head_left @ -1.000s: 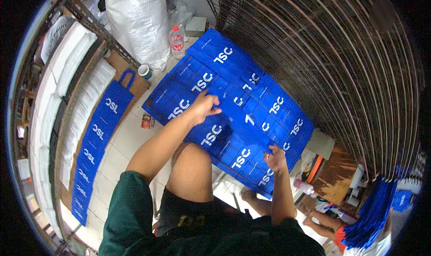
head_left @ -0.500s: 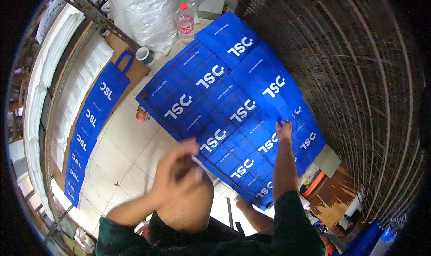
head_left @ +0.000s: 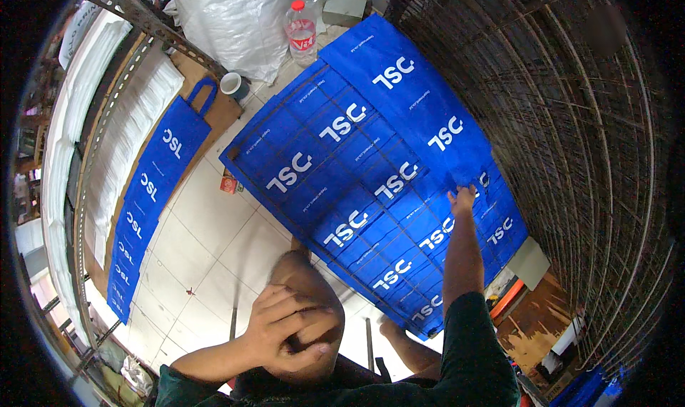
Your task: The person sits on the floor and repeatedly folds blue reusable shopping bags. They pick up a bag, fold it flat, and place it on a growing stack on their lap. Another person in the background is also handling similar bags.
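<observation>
Blue fabric bags (head_left: 347, 225) with white print lie in rows, with a dark wire grid (head_left: 361, 146) over part of them. My right hand (head_left: 463, 197) reaches to the lower end of a blue fabric bag (head_left: 446, 139) on the right side of this layer. Its fingers are closed at the bag's edge, partly hidden by the hand itself. On my bent knee (head_left: 300, 275) lies my left hand (head_left: 289, 328), fingers apart and curved, holding nothing.
Racks of wire grids (head_left: 571, 143) rise close on the right. At the left, more blue bags (head_left: 146, 186) lie on cardboard beside white stacks (head_left: 71, 164). A plastic bottle (head_left: 301, 36), a cup (head_left: 234, 86) and a large white sack (head_left: 232, 22) stand at the back.
My left hand has come down from the air onto my knee. My right hand stays near the same bag edge, and that bag now lies flatter.
</observation>
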`<action>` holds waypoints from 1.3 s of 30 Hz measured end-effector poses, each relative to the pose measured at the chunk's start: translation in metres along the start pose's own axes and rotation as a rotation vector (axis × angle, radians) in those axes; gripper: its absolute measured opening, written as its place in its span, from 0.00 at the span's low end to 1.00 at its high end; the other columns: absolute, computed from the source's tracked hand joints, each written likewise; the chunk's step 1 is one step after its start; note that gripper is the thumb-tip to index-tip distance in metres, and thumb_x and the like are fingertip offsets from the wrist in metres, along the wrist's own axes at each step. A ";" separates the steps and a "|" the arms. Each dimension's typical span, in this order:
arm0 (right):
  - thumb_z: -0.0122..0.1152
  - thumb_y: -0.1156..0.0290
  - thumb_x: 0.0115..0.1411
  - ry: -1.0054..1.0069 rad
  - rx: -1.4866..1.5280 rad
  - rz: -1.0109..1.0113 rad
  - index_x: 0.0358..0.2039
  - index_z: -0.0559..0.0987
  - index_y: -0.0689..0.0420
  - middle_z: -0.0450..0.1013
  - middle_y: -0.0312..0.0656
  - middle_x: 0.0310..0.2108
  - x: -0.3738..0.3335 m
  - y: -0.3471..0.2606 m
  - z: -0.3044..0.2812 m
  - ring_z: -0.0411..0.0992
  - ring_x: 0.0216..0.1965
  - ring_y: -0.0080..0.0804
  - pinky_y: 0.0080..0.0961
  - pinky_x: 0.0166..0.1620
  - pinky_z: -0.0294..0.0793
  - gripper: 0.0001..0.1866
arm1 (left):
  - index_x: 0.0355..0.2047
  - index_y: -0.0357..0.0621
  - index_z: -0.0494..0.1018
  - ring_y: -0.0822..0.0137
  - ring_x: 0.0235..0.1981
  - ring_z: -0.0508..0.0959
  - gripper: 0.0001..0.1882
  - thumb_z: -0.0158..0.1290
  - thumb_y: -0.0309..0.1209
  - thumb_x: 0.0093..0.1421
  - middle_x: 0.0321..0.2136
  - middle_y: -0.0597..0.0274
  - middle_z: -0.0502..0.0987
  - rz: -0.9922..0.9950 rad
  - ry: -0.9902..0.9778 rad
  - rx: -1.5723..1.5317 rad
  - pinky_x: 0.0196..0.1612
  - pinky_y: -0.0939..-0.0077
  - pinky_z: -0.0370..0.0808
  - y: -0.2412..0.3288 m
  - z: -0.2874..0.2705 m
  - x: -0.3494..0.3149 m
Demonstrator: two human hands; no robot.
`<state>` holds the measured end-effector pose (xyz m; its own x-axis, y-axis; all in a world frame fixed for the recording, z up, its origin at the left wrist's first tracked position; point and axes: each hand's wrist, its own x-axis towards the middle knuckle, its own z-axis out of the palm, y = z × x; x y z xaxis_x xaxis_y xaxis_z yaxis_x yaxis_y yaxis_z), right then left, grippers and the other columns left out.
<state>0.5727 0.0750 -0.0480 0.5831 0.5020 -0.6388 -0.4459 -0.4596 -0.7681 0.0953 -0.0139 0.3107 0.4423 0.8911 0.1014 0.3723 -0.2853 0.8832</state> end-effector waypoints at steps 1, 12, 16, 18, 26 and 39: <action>0.46 0.83 0.49 0.017 -0.019 0.022 0.55 0.53 0.44 0.55 0.43 0.51 0.001 -0.001 0.003 0.58 0.47 0.38 0.37 0.35 0.71 0.33 | 0.30 0.42 0.75 0.63 0.26 0.72 0.19 0.59 0.39 0.38 0.29 0.60 0.75 -0.002 -0.006 -0.001 0.31 0.72 0.65 -0.001 0.000 0.001; 0.51 0.76 0.50 -0.004 -0.011 0.015 0.54 0.55 0.46 0.57 0.42 0.50 0.005 0.005 0.000 0.59 0.46 0.37 0.40 0.38 0.71 0.30 | 0.30 0.46 0.74 0.58 0.26 0.71 0.19 0.57 0.42 0.39 0.26 0.60 0.72 -0.024 -0.036 -0.022 0.29 0.66 0.65 -0.008 0.004 -0.004; 0.50 0.66 0.53 0.094 0.067 0.169 0.53 0.59 0.47 0.60 0.41 0.49 0.014 0.007 -0.004 0.60 0.47 0.37 0.46 0.44 0.64 0.26 | 0.31 0.44 0.75 0.60 0.25 0.71 0.19 0.57 0.39 0.37 0.26 0.59 0.72 -0.018 -0.042 -0.020 0.30 0.69 0.65 -0.007 0.003 0.001; 0.49 0.60 0.54 0.179 0.085 0.224 0.53 0.60 0.48 0.62 0.40 0.48 0.012 0.007 0.005 0.61 0.49 0.36 0.49 0.48 0.59 0.25 | 0.31 0.43 0.76 0.61 0.25 0.71 0.19 0.58 0.38 0.37 0.26 0.59 0.72 -0.026 -0.023 -0.018 0.30 0.71 0.65 -0.006 0.004 0.001; 0.52 0.56 0.52 0.236 0.071 0.041 0.53 0.62 0.49 0.66 0.39 0.47 0.010 0.009 -0.001 0.64 0.48 0.37 0.45 0.48 0.61 0.28 | 0.31 0.42 0.75 0.60 0.26 0.71 0.18 0.57 0.36 0.37 0.27 0.58 0.73 -0.059 -0.025 -0.035 0.33 0.69 0.65 -0.005 0.004 0.002; 0.62 0.70 0.45 0.537 -0.382 -0.312 0.55 0.58 0.56 0.71 0.46 0.38 -0.126 0.076 -0.038 0.70 0.36 0.35 0.29 0.40 0.69 0.37 | 0.31 0.38 0.73 0.54 0.30 0.73 0.17 0.56 0.34 0.40 0.28 0.53 0.74 -0.062 -0.010 -0.005 0.37 0.65 0.66 0.005 0.006 0.003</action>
<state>0.4916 -0.0511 -0.0247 0.9408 0.2678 -0.2078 0.0064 -0.6269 -0.7791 0.1034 -0.0149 0.3124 0.4266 0.9035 0.0424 0.3954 -0.2284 0.8897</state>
